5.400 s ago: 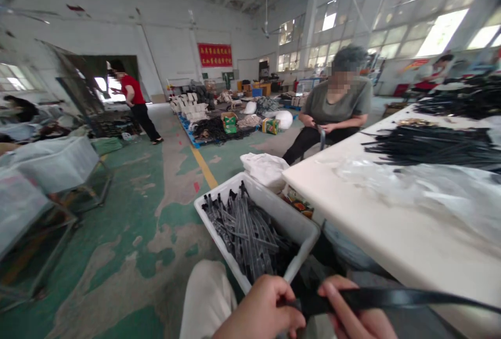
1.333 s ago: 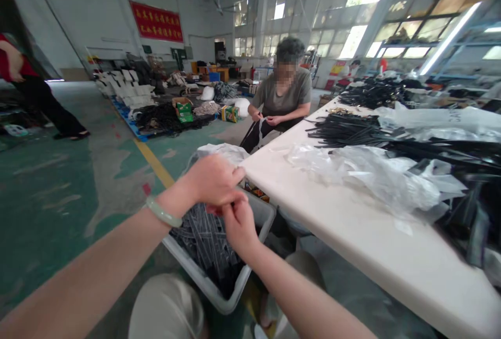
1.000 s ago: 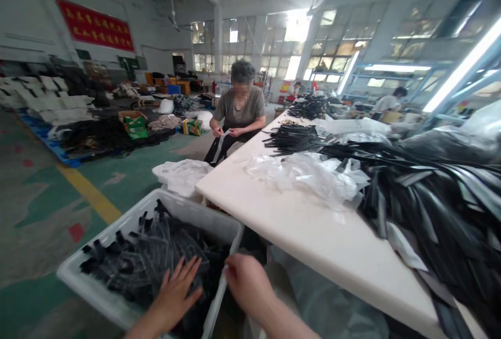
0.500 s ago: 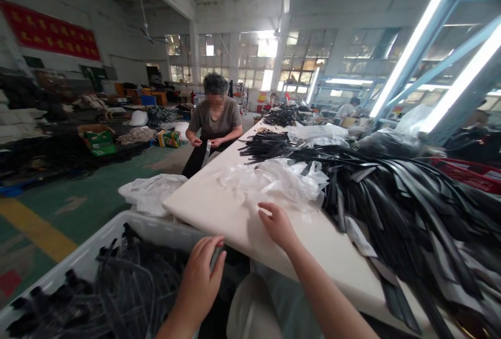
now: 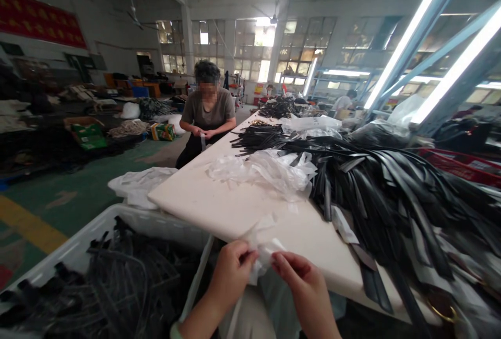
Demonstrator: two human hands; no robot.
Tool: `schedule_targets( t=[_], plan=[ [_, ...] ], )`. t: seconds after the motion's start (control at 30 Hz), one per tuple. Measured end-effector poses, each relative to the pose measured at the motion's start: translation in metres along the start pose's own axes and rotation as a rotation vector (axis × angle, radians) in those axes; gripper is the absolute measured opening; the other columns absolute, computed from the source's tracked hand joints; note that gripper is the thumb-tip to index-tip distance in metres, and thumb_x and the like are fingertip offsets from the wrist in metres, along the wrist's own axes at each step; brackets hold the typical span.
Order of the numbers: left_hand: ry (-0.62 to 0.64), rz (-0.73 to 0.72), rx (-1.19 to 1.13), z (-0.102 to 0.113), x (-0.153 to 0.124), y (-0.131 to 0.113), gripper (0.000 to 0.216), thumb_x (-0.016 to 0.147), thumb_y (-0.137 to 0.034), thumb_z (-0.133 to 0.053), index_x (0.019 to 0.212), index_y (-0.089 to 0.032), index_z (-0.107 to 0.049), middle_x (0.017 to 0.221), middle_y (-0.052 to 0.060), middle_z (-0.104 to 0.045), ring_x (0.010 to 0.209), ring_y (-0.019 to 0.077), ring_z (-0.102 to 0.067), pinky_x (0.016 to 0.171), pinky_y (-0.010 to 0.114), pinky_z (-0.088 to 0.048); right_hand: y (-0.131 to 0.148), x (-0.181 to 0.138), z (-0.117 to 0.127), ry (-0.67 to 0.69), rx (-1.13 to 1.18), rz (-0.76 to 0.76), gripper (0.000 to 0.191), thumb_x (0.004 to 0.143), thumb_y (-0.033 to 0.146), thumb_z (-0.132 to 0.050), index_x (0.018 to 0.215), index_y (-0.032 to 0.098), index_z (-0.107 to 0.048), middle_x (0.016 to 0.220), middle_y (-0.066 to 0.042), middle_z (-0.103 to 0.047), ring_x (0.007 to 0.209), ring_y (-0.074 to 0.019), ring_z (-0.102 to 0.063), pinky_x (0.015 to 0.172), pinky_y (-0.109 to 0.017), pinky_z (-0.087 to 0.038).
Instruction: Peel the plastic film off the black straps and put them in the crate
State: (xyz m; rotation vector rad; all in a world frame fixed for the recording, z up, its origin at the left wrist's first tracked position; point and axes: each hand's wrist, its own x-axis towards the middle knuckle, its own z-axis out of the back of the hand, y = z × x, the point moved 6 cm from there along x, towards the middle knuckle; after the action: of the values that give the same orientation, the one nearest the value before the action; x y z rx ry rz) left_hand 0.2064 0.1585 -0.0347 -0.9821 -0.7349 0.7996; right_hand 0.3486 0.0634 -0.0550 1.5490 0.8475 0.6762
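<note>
Both hands pinched on one clear plastic wrapper (image 5: 261, 251), held in the air just off the near edge of the white worktop (image 5: 219, 208). Left hand (image 5: 230, 271) and right hand (image 5: 301, 276) each grip one side of it. I'd keep the pinches close and pull evenly, the film looks thin. Black belt straps (image 5: 391, 198) crowd the worktop's right side; loose plastic film (image 5: 266, 169) sits mid-worktop. White bin (image 5: 78, 247) of black straps is left of the hands. A co-worker (image 5: 207, 114) sits at the far edge.
</note>
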Motion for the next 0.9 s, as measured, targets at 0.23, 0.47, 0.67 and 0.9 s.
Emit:
schedule_targets(
  t=[0.23,0.47,0.67,0.9],
  plan=[
    [-0.780,0.502,-0.999,0.090,-0.071,0.044,0.028,0.089,-0.006,-0.055,0.068,-0.015,-0.072,0.072,0.003,-0.077,0.071,0.0137,-0.073,0.065,0.020,-0.060,-0.004,-0.013,0.004,-0.143,0.103,-0.018,0.033,0.065,0.049,-0.089,0.081,0.021,-0.082,0.080,-0.008,-0.081,0.077,-0.0263,-0.074,0.074,-0.034,-0.062],
    [-1.182,0.477,-1.079,0.181,-0.142,0.053,0.040,0.095,-0.002,-0.046,0.066,-0.017,-0.070,0.064,-0.001,-0.074,0.060,0.0109,-0.074,0.055,0.015,-0.061,-0.045,-0.046,-0.039,0.199,-0.025,-0.178,0.039,0.065,0.054,-0.087,0.078,0.017,-0.081,0.075,-0.011,-0.079,0.073,-0.0270,-0.073,0.070,-0.034,-0.059],
    [-1.399,0.264,-0.754,0.223,-0.197,0.082,0.007,0.082,-0.020,-0.072,0.076,-0.017,-0.070,0.065,-0.002,-0.074,0.058,0.0089,-0.071,0.055,0.013,-0.057,-0.181,-0.108,-0.076,0.349,-0.042,-0.538,0.054,0.052,0.068,-0.086,0.060,0.017,-0.071,0.056,-0.003,-0.068,0.056,-0.0170,-0.064,0.061,-0.028,-0.054],
    [-1.376,0.110,-0.454,0.232,-0.221,0.070,0.051,0.070,-0.062,-0.080,0.089,-0.017,-0.066,0.063,-0.002,-0.070,0.047,0.0117,-0.063,0.046,0.019,-0.052,-0.239,-0.136,-0.098,0.550,-0.257,-0.603,0.039,0.052,0.052,-0.079,0.044,0.020,-0.059,0.043,0.001,-0.055,0.045,-0.0159,-0.056,0.053,-0.030,-0.048]
  ],
)
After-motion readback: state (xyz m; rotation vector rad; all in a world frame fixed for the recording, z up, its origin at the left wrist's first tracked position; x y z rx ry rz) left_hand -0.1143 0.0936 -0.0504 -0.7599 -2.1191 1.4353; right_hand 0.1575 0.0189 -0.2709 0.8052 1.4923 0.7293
